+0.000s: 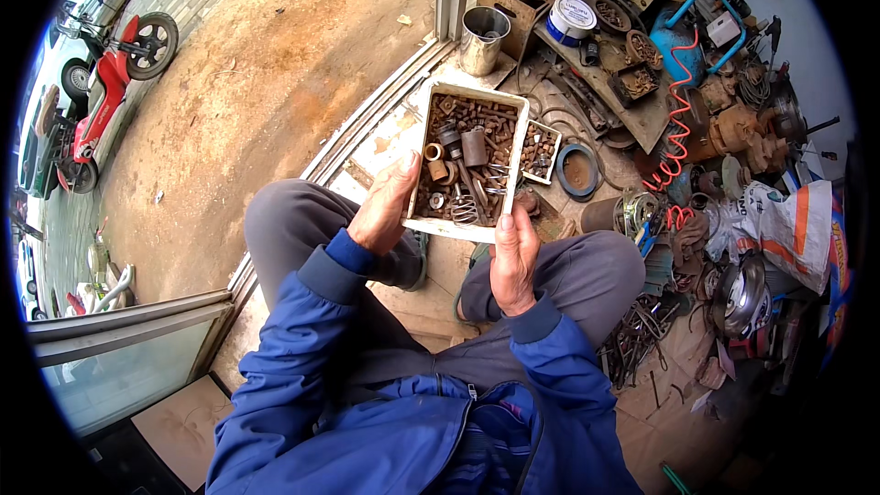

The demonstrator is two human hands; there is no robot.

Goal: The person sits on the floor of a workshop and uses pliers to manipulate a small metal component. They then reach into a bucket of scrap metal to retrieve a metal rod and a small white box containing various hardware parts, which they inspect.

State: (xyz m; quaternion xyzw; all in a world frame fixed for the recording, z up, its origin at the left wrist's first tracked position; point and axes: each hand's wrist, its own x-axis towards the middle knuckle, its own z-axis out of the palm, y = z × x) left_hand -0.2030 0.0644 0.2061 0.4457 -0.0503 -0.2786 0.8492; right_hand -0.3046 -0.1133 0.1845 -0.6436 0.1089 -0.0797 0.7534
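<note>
Between my two hands is a white rectangular plastic tray (519, 142), full of rusty bolts (481, 115), cylindrical metal sleeves (474, 148) and a coil spring (465, 210). My left hand (389, 204) grips the tray's left side near the lower corner. At the lower right corner my right hand (514, 259) holds the rim, thumb uppermost. The far fingers of both hands are hidden beneath or behind the tray. A smaller white tray (553, 165) of little metal parts sits just beyond the right side, next to a blue-rimmed round dish (577, 171).
A metal bucket (483, 40) stands by the door track (367, 119). On the right are a blue-and-white tub (571, 18), a red coiled hose (676, 124), a white sack (788, 229) and piled wrenches (642, 335). Outside, a red motorcycle (105, 101) is parked at left.
</note>
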